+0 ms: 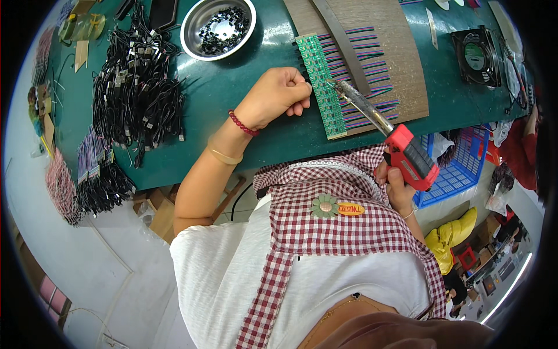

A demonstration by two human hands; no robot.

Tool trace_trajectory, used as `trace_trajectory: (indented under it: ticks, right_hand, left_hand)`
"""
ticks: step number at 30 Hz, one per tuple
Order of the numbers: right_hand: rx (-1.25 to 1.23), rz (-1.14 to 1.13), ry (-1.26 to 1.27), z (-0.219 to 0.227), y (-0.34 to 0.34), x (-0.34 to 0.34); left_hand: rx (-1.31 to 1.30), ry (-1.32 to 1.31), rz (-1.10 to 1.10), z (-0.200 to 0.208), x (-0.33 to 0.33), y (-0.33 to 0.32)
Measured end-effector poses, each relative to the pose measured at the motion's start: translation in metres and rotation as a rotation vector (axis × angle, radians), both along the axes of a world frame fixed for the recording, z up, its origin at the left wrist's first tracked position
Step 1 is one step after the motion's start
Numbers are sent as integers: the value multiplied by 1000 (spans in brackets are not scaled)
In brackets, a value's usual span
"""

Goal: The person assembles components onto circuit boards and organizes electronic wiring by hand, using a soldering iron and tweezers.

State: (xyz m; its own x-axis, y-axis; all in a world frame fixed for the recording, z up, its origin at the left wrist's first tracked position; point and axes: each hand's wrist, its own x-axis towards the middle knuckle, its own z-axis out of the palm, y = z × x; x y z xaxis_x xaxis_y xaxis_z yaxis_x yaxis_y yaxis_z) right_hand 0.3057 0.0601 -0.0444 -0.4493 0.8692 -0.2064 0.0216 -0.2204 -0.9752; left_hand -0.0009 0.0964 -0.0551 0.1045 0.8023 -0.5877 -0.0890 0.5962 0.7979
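A long green circuit board (322,93) lies on a brown wooden sheet (401,64), with coloured wires (363,49) running off its right side. A flat metal bar (343,43) lies across those wires. My right hand (398,189) grips a red and black soldering gun (410,160), its tip over the board's right edge; I cannot tell whether it touches. Just left of the board, my left hand (279,96) is closed, thumb against bent fingers. Whatever it may pinch is hidden. Small black parts (299,55) stick out along the board's upper left edge.
A steel bowl (218,29) of small black parts stands at the far side of the green table (221,87). Bundled black cables (139,87) lie at the left. On the right are a black fan (475,57) and, lower down, a blue plastic basket (453,171).
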Motion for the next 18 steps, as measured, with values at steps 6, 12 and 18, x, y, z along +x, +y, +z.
trace_trajectory:
  ticks: [6,12,18]
  right_hand:
    - [36,-21,69,3,3,-4]
    - [41,-102,74,7,10,-4]
    - [26,-160,133,10,13,-11]
  left_hand:
    - [1,-3,-37,7,-4,0]
    - [265,650,78,41,-54,13]
    - [708,1686,-126,-3,-117,39]
